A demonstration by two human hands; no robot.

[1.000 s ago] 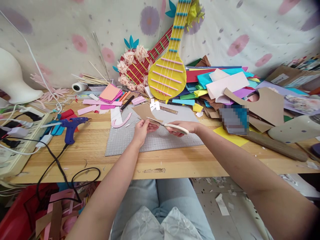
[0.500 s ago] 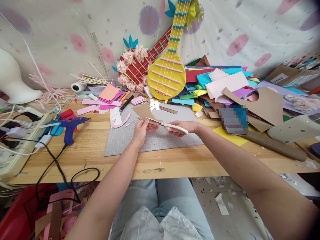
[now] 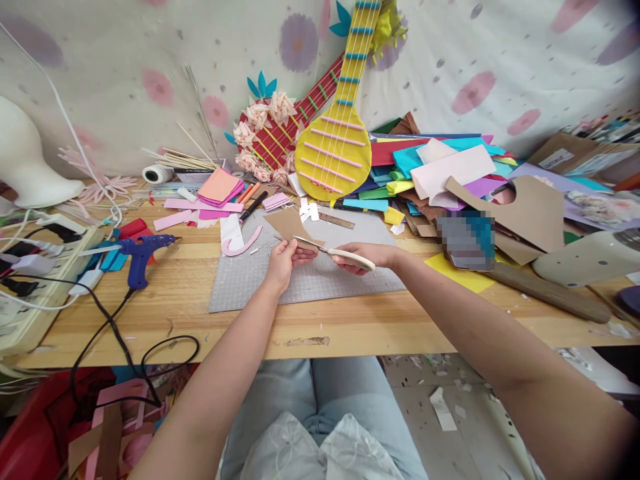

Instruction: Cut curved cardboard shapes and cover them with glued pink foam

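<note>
My left hand (image 3: pixel 286 261) pinches the near edge of a piece of brown cardboard (image 3: pixel 291 223) above the grey cutting mat (image 3: pixel 245 288). Scissors with cream handles (image 3: pixel 356 259) are gripped in my right hand (image 3: pixel 373 253). Their blades point left and lie at the cardboard's near edge, close to my left fingers. Whether the blades are parted is too small to tell. Just behind the cardboard are white paper scraps (image 3: pixel 309 209) and a ruler (image 3: pixel 336 221). A curved pink strip (image 3: pixel 243 244) rests on the mat to the left.
A blue glue gun (image 3: pixel 139 257) with a trailing black cable stands left, beside a power strip (image 3: pixel 50 307). Two decorated lute shapes, one yellow (image 3: pixel 333 153) and one red (image 3: pixel 267 137), lean at the back. Coloured sheets (image 3: pixel 450 167) and a cardboard cutout (image 3: pixel 533 213) pile up at right.
Almost nothing differs. The scissor handles in my right hand have shifted very slightly; my left hand and the cardboard look the same.
</note>
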